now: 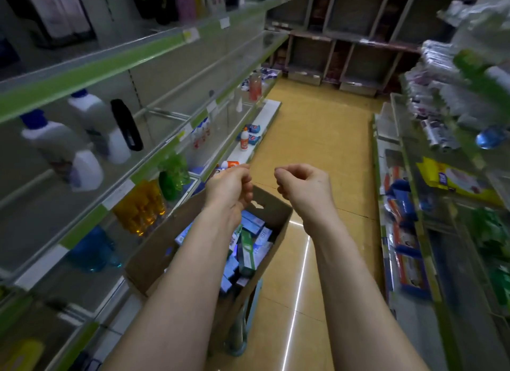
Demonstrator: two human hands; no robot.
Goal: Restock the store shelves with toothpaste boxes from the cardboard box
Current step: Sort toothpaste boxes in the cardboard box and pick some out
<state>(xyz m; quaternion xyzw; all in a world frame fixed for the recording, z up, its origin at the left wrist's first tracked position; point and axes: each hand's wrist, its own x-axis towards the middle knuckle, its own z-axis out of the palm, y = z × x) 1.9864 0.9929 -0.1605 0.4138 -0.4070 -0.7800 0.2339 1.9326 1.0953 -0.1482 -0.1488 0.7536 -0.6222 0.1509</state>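
Two bare arms are held out over a shop aisle. The left hand (pixel 230 187) and the right hand (pixel 303 188) are lifted up side by side, close but not touching. On both hands the fingers are curled in toward the palm, and nothing is held in them.

Under the arms, a brown cardboard box (pixel 165 249) is seen with its top open. It is filled with toothpaste boxes (pixel 248 243), mostly blue and white, with a few green ones. They are piled in a messy heap. The box is set next to the left shelves (pixel 154 160). It is raised off the floor on something blue-green, but what that is cannot be told.

On the left shelves, white bottles with blue caps (pixel 55 141) are lined up. Lower down, yellow bottles (pixel 140 207), green bottles (pixel 172 174) and blue bottles (pixel 92 249) are kept.

The yellow floor (pixel 317 149) is shiny, and bright lines of light are seen on it. On the right side, red and blue packets (pixel 408 260) are stacked on low shelves.
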